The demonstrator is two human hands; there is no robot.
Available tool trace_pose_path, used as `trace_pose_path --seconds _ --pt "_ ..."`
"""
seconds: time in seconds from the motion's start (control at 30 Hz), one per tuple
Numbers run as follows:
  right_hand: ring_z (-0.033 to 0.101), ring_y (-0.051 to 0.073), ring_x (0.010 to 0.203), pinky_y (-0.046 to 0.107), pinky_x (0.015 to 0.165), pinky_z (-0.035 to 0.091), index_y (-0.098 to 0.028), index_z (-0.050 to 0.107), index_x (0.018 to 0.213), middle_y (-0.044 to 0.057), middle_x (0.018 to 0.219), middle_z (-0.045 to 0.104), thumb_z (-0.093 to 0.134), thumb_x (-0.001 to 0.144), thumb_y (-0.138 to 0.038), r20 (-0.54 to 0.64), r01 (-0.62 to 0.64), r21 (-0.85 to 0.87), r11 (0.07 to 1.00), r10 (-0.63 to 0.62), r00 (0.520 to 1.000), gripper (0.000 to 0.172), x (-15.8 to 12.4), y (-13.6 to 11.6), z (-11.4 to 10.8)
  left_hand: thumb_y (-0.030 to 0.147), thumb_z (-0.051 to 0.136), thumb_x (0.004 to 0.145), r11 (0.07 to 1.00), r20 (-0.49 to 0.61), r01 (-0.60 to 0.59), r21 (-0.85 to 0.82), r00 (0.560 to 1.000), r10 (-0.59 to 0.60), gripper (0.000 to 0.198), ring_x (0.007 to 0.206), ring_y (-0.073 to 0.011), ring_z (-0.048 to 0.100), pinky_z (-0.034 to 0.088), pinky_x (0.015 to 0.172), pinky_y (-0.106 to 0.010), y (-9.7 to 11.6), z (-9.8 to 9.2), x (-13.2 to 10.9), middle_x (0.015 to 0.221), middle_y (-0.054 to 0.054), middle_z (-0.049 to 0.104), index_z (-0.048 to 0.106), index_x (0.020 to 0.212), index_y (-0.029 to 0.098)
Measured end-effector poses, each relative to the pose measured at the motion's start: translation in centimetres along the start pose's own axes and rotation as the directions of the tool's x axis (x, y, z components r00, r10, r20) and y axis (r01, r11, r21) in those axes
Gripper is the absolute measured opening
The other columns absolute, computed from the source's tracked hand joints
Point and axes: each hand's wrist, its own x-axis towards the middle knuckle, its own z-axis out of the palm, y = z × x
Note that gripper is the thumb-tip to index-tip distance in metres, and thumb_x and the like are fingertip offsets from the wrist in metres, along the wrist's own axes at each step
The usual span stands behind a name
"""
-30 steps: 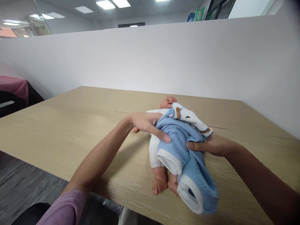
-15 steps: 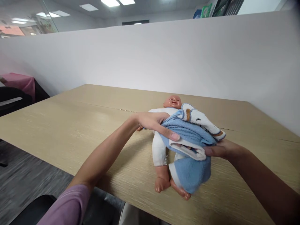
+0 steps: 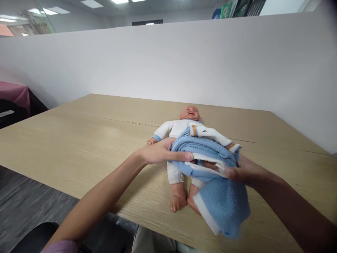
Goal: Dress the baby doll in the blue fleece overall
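Observation:
A baby doll [image 3: 177, 130] in a white suit with blue cuffs lies on its back, head toward the wall and bare feet toward me. Over its belly and legs I hold a blue terry garment [image 3: 202, 146] with white trim and a white patch bearing an animal face. My left hand [image 3: 168, 153] grips its left side, thumb on the white-edged opening. My right hand [image 3: 240, 170] grips the other side of that opening, its fingers partly hidden behind the cloth. A blue sleeve-like part [image 3: 223, 207] hangs down over one doll foot.
The wooden table [image 3: 79, 140] runs back to a white partition [image 3: 158, 63]. At the far left stand a pink-covered surface [image 3: 15, 95] and a dark chair [image 3: 10, 114]. Another black seat [image 3: 39, 239] is below the table's front edge.
Both hands have brought the garment lower and slightly left, uncovering more of the doll's chest and arm. Its opening is spread wider, and the hanging part reaches further down.

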Motion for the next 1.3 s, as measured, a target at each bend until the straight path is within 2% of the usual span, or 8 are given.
trace_pose_path --seconds 0.1,0.2,0.33,0.5,0.6,0.77,1.0,1.3 --pt "0.073 0.035 0.124 0.047 0.111 0.057 -0.026 0.069 0.141 0.011 0.132 0.078 0.095 0.074 -0.059 0.044 -0.06 -0.079 0.995 0.063 0.997 0.079 -1.4 -0.3 1.7 0.059 0.083 0.092 0.997 -0.156 0.002 -0.076 0.988 -0.014 0.043 0.091 -0.0181 0.069 0.058 0.091 -0.029 -0.8 2.9 -2.5 0.091 -0.004 0.074 0.076 0.096 0.017" --pt "0.072 0.032 0.124 0.043 0.109 0.058 -0.026 0.07 0.139 0.009 0.135 0.076 0.09 0.082 -0.049 -0.081 -0.075 -0.138 0.988 0.064 0.995 0.064 -2.5 -0.2 4.0 0.057 0.082 0.093 0.98 -0.32 0.059 -0.191 0.94 -0.119 0.041 0.082 -0.0163 0.067 0.055 0.078 -0.025 -2.1 5.9 -4.9 0.088 -0.004 0.073 0.074 0.094 0.016" --pt "0.075 0.032 0.101 0.039 0.087 0.062 -0.021 0.078 0.111 0.007 0.107 0.08 0.073 0.09 -0.049 -0.207 -0.138 -0.226 0.964 0.091 0.974 0.035 -3.6 0.2 6.8 0.056 0.085 0.088 0.922 -0.404 0.055 -0.383 0.888 -0.221 0.044 0.085 -0.0202 0.072 0.057 0.079 -0.026 -3.6 9.1 -7.0 0.091 -0.006 0.077 0.077 0.102 0.015" --pt "0.061 0.021 0.067 0.03 0.058 0.046 -0.022 0.063 0.073 0.0 0.07 0.067 0.065 0.084 -0.031 -0.341 -0.229 -0.46 0.858 0.068 0.938 0.014 -4.4 1.0 9.2 0.049 0.085 0.085 0.946 -0.533 0.276 -0.168 0.782 -0.323 0.042 0.099 -0.0261 0.073 0.058 0.086 -0.032 -3.8 11.0 -8.1 0.108 -0.009 0.081 0.077 0.109 0.015" --pt "0.059 0.019 0.065 0.03 0.061 0.045 -0.024 0.06 0.075 -0.002 0.07 0.067 0.064 0.082 -0.023 -0.346 -0.224 -0.549 0.805 0.024 0.938 0.008 -4.4 1.8 10.1 0.038 0.074 0.089 0.912 -0.614 0.409 -0.005 0.719 -0.326 0.028 0.098 -0.0284 0.071 0.057 0.086 -0.035 -4.4 11.4 -8.6 0.104 -0.007 0.081 0.074 0.105 0.015" --pt "0.067 0.023 0.084 0.036 0.079 0.047 -0.024 0.061 0.086 0.001 0.091 0.072 0.063 0.081 -0.017 -0.33 -0.173 -0.652 0.739 -0.071 0.941 0.009 -3.9 2.8 10.9 0.029 0.062 0.096 0.898 -0.634 0.399 0.184 0.747 -0.202 0.031 0.112 -0.0282 0.069 0.051 0.098 -0.038 -5.4 11.7 -9.3 0.125 -0.005 0.077 0.067 0.126 0.022" --pt "0.064 0.031 0.106 0.044 0.093 0.047 -0.022 0.066 0.098 0.008 0.104 0.071 0.064 0.085 -0.018 -0.242 -0.1 -0.773 0.626 -0.144 0.96 0.014 -4.1 3.6 10.9 0.028 0.06 0.097 0.849 -0.657 0.352 0.395 0.754 -0.008 0.021 0.127 -0.0342 0.056 0.043 0.109 -0.046 -6.8 12.3 -10.2 0.131 -0.01 0.069 0.067 0.115 0.021" --pt "0.068 0.029 0.095 0.04 0.083 0.042 -0.025 0.066 0.094 0.004 0.096 0.072 0.063 0.087 -0.022 -0.21 -0.163 -0.758 0.632 0.0 0.978 0.008 -4.1 3.2 11.3 0.028 0.059 0.099 0.831 -0.637 0.485 0.274 0.739 -0.22 0.031 0.113 -0.0331 0.066 0.048 0.096 -0.04 -6.0 12.9 -11.1 0.114 -0.007 0.074 0.06 0.13 0.023"
